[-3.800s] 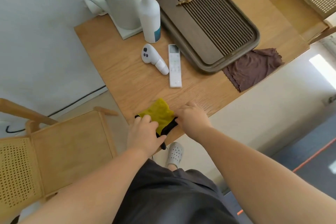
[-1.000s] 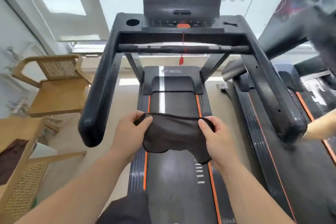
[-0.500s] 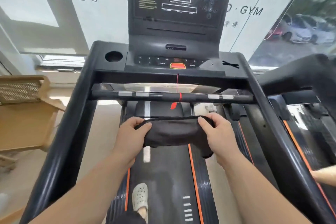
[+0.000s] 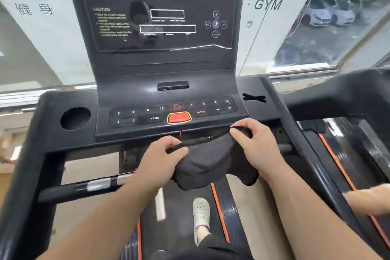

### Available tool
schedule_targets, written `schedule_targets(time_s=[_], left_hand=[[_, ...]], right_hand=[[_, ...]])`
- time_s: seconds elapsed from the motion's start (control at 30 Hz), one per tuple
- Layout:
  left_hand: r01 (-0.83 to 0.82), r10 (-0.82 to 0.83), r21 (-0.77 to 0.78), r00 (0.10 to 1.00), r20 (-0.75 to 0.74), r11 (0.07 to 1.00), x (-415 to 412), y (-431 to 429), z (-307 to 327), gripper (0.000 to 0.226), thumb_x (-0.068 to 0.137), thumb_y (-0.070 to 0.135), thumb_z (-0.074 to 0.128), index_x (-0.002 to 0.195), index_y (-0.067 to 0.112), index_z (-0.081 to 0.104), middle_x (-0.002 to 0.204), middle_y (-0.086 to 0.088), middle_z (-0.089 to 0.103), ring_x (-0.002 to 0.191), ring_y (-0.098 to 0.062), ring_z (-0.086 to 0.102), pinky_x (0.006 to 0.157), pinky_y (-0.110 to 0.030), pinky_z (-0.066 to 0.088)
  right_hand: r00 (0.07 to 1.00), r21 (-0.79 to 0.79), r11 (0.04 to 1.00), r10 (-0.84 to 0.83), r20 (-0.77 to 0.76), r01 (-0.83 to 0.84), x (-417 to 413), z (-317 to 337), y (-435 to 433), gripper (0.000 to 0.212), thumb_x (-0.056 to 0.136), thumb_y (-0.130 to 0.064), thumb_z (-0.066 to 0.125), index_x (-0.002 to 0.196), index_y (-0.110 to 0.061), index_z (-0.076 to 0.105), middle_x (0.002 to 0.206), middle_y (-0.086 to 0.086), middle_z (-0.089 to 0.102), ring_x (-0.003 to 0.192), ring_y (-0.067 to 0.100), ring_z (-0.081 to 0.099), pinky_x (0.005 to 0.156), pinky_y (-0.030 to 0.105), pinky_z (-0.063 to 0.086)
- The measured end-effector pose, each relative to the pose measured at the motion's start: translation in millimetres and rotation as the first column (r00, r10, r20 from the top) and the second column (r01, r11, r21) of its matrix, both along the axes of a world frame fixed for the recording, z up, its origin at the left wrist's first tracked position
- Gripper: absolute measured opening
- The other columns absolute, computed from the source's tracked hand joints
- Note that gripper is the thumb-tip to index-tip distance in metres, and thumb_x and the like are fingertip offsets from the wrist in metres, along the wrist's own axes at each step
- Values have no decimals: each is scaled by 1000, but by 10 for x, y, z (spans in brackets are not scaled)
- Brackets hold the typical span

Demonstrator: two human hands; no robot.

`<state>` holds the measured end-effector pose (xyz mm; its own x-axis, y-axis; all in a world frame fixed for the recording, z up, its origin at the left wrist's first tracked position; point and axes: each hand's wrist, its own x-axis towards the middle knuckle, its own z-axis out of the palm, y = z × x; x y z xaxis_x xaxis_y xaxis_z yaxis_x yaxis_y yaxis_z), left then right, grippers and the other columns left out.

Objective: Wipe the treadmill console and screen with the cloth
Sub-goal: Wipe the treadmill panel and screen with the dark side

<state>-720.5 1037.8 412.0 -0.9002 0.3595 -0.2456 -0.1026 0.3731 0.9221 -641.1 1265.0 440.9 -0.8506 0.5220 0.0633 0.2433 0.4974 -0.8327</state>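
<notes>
As left hand (image 4: 162, 156) and right hand (image 4: 257, 143) pinched the cloth (image 4: 206, 164) by its top edge with curled fingers (image 4: 237, 132) just below the console (image 4: 135, 130), folding it flat first seemed advisable.

Black keypad strip (image 4: 168, 112): "PROG" left of red oval button (image 4: 179, 117), "MODE" right of it, keys 3/6/9/12 on both sides. Glossy black screen panel (image 4: 160, 17) above the button: "CAUTION", fine print unreadable. Frosted window film (image 4: 268, 4) behind it: "GYM", "健身".

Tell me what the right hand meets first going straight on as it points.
Probably the console's front lip, just below the MODE button; the right hand, gripping the cloth, looks close, though depth is unclear.
</notes>
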Motion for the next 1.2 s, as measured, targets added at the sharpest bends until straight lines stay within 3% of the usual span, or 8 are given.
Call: schedule_targets(time_s=[0.17, 0.33, 0.4, 0.57, 0.73, 0.83, 0.9, 1.2], left_hand=[[-137, 132, -32, 983, -125, 990, -380, 499, 40, 14, 86, 15, 70, 73, 19, 66, 72, 10, 64, 65, 0, 53, 61, -14, 39], [-241, 227, -82, 963, -145, 967, -802, 901, -5, 11, 85, 21, 70, 75, 24, 66, 74, 11, 66, 73, -11, 59, 70, -30, 53], [-309, 277, -133, 936, -220, 942, -903, 1064, -36, 10, 86, 20, 69, 77, 23, 65, 76, 9, 66, 76, -11, 60, 68, -25, 47], [-350, 239, -260, 895, -376, 900, -1075, 1246, -119, 13, 86, 22, 68, 76, 23, 60, 74, 12, 64, 76, -2, 58, 66, -12, 38], [-320, 60, -442, 859, -509, 838, -1207, 1162, -293, 9, 85, 23, 69, 82, 19, 61, 82, 4, 61, 83, -22, 57, 72, -34, 43], [-280, -67, -520, 832, -551, 807, -1261, 1035, -406, 15, 81, 32, 67, 85, 18, 63, 85, 1, 60, 84, -27, 59, 73, -36, 45], [-278, -110, -538, 808, -579, 796, -1281, 934, -452, 25, 78, 38, 63, 90, 17, 65, 91, -1, 63, 85, -29, 59, 76, -40, 48], [-450, -114, -532, 677, -727, 718, -1264, 421, -562, 37, 83, 40, 62, 102, 9, 69, 113, -12, 64, 102, -37, 59, 88, -48, 43]], right_hand=[[1000, -63, 998, 21, -7, -21, -560, -25, 591, 10, 92, -18, 72, 86, -26, 72, 86, -18, 73, 88, -3, 65, 77, 8, 42], [994, 51, 993, 105, -23, -104, -1254, 20, 1107, 7, 93, -22, 70, 87, -27, 71, 90, -21, 71, 90, 0, 62, 80, 6, 39], [988, 104, 984, 151, -34, -146, -1535, 17, 1206, 8, 94, -22, 70, 90, -28, 70, 88, -23, 67, 88, 0, 57, 78, 5, 37], [990, 311, 940, 137, 28, -139, -1968, -280, 1191, 6, 95, -28, 67, 100, -27, 70, 102, -4, 65, 101, 23, 57, 84, 32, 37], [992, 456, 881, 103, 67, -122, -1674, -525, 809, 61, 89, -45, 71, 144, -28, 50, 126, 4, 49, 114, 26, 43, 98, 43, 33], [923, 413, 845, 213, 319, -338, -1341, -707, 571, 87, 91, -71, 41, 162, -34, 5, 165, 15, 16, 151, 33, 15, 120, 53, 20], [880, 441, 805, 199, 431, -398, -1240, -862, 550, 94, 91, -78, 24, 162, -29, -12, 170, 24, -10, 157, 41, -9, 126, 59, 8], [829, 577, 666, 115, 548, -474, -1717, -849, 711, 121, 76, -100, 7, 163, -17, -10, 165, 34, -14, 153, 54, -14, 122, 69, -4]])
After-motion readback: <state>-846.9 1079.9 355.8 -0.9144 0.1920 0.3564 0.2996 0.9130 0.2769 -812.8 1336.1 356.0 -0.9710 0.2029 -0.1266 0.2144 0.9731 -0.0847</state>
